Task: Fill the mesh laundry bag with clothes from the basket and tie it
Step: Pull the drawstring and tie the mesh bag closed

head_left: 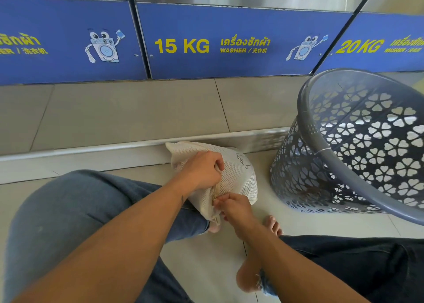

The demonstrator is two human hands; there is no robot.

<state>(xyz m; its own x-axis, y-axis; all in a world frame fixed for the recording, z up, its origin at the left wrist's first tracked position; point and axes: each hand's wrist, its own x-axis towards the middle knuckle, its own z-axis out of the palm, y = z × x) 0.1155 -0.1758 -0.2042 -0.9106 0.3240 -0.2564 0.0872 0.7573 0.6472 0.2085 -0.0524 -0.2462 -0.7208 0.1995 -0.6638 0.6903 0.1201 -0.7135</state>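
Your left hand [202,172] grips the soft, likely light mesh bag [241,176] beside its zip, your right hand [232,207] pinching the zipper pull [215,197]

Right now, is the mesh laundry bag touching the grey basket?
Apart. The head view shows a strip of pale floor between the mesh laundry bag and the tilted grey basket.

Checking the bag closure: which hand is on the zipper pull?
The right hand pinches the zipper pull at the mesh laundry bag edge; the left hand only grips the mesh higher up.
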